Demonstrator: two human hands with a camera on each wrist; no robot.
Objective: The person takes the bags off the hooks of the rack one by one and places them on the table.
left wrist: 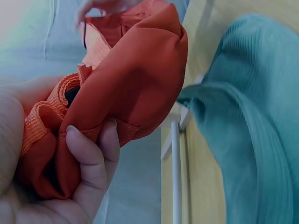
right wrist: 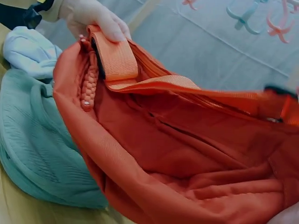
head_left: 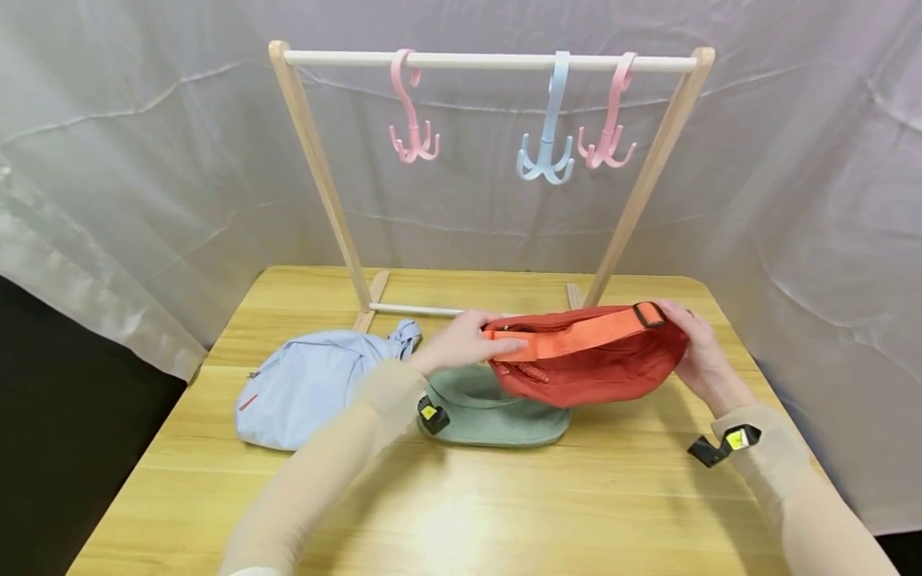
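Observation:
A red bag (head_left: 598,364) with an orange webbing strap (head_left: 591,334) is held up between both hands above the table. My left hand (head_left: 464,342) grips its left end, thumb over the strap and fingers curled beneath, as the left wrist view shows. At the opposite end my right hand (head_left: 699,352) holds the bag beside a dark buckle (head_left: 649,314); most of its fingers are hidden behind the fabric. In the right wrist view a braided zip pull (right wrist: 88,84) hangs near the left end. Below the bag lies a green corduroy bag (head_left: 497,420).
A light blue bag (head_left: 302,392) lies left on the wooden table (head_left: 504,512). Behind stands a wooden rack with a white rail (head_left: 483,61). From it hang a pink hook (head_left: 413,120), a blue hook (head_left: 551,128) and another pink hook (head_left: 611,120).

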